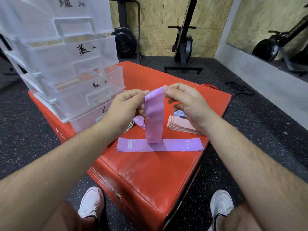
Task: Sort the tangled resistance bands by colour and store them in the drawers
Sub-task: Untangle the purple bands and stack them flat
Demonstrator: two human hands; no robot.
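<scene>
A purple resistance band (154,117) hangs upright over the red padded box (150,177). My left hand (124,109) and my right hand (188,104) each pinch its top edge. Its lower end touches a second purple band (180,145) that lies flat across the box, marked 10 LB. Behind my hands lie another purple band (139,121), a neat stack of pink bands (180,125) and a bluish band (180,113), partly hidden. A clear plastic drawer unit (70,67) with handwritten labels stands on the box at the left, its drawers pulled out in steps.
A greenish band edge (129,127) peeks out under my left wrist. Black speckled rubber floor surrounds the box. Exercise machines (183,47) stand by the wooden back wall. A black strap (240,88) lies on the floor at the right. My white shoes (91,202) are below.
</scene>
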